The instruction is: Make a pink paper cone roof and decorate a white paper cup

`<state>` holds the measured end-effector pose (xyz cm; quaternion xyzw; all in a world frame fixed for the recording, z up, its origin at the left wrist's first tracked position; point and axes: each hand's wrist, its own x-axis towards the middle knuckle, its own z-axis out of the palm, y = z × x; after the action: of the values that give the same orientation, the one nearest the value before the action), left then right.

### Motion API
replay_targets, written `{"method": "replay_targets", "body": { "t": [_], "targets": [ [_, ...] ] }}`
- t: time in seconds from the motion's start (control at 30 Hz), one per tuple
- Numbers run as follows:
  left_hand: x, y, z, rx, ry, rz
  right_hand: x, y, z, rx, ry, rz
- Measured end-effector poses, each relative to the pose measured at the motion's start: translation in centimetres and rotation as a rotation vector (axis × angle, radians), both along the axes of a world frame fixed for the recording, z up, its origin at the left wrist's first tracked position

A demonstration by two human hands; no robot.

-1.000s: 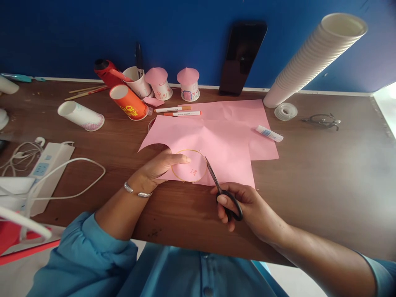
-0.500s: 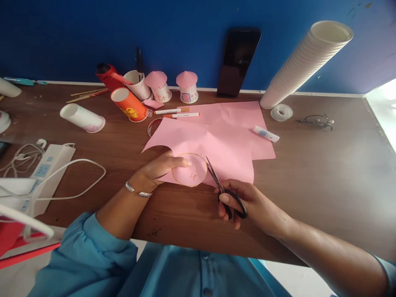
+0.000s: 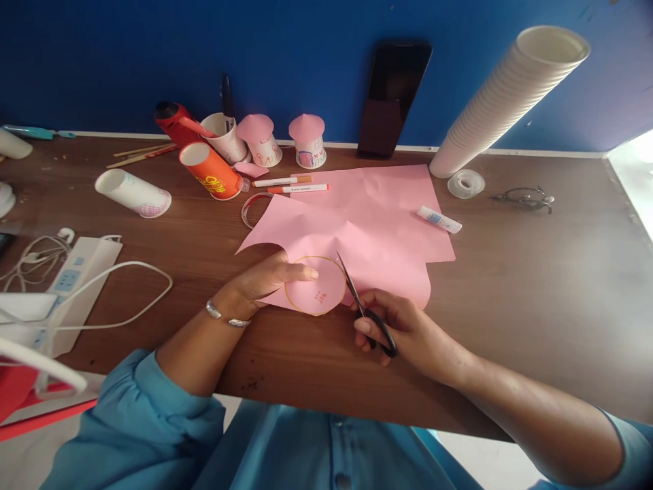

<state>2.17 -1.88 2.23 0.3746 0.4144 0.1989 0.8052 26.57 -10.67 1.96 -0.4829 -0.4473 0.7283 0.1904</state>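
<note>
a brown wooden table [image 3: 535, 306] carries pink paper [image 3: 388, 224] at its middle, two markers [image 3: 298, 188] and a tipped orange cup [image 3: 211, 170] just behind it, a glue stick [image 3: 439, 220] at its right edge, a tape roll [image 3: 466, 184] and glasses [image 3: 525, 199] further right, and a power strip [image 3: 76, 272] far left.

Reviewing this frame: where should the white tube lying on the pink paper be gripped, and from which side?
Probably grip the white tube across its middle, pinching its two long sides from above. It lies flat and slanted on the pink paper with nothing touching it, so the top is free. The right hand, holding the scissors, is nearer.
</note>
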Motion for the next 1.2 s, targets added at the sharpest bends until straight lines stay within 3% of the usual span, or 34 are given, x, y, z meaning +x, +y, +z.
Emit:
{"method": "replay_targets", "body": {
  "t": [0.4, 1.2],
  "targets": [
    [0.16, 0.17, -0.61, 0.112, -0.063, -0.094, 0.31, 0.02, 0.42, -0.05, 0.005, 0.007],
    [-0.08, 0.17, -0.59, 0.16, -0.078, -0.124, 0.64, -0.01, 0.67, -0.072, 0.071, 0.001]
  ]
}}
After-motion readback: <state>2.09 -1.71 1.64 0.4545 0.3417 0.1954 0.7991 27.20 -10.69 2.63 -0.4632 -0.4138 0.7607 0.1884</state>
